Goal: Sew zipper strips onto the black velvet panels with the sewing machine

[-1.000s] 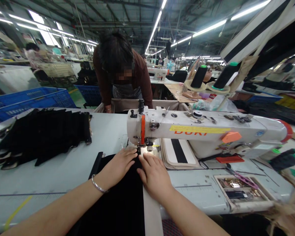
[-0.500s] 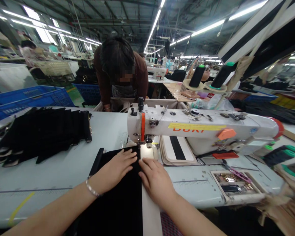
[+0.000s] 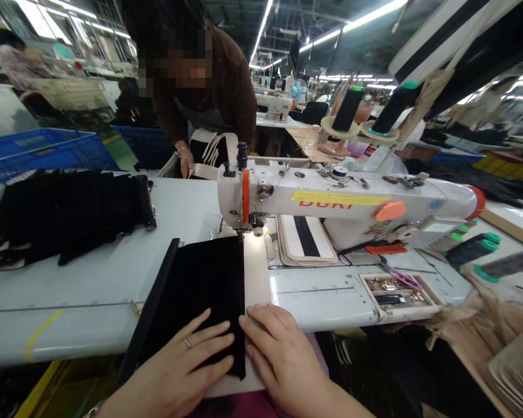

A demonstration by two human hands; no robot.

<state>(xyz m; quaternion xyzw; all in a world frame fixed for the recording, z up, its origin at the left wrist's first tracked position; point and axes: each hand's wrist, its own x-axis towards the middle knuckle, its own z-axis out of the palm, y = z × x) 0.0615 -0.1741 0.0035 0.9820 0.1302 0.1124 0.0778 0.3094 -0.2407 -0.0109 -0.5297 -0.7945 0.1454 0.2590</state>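
My left hand (image 3: 200, 354) lies open with spread fingers on a black fabric panel (image 3: 200, 284), near its front end. A ring is on one of its fingers. My right hand (image 3: 281, 348) rests flat beside it, fingertips along the panel's right edge and on the cream strip (image 3: 256, 273) under it. The panel's far right corner sits at the needle and presser foot of the white sewing machine (image 3: 314, 194). A folded dark edge runs down the panel's left side.
Dark fabric pieces (image 3: 70, 217) are piled left. Cream panels with a black stripe (image 3: 307, 241) lie behind the needle. A parts tray (image 3: 398, 297) with pink-handled scissors (image 3: 405, 280) sits right. Across the table, a co-worker in a brown top (image 3: 230, 75) handles cream-and-black pieces (image 3: 213, 148).
Both my hands have moved back from near the needle to the panel's front end. The co-worker has straightened somewhat, and cream-and-black pieces now show by their hand. The view has shifted.
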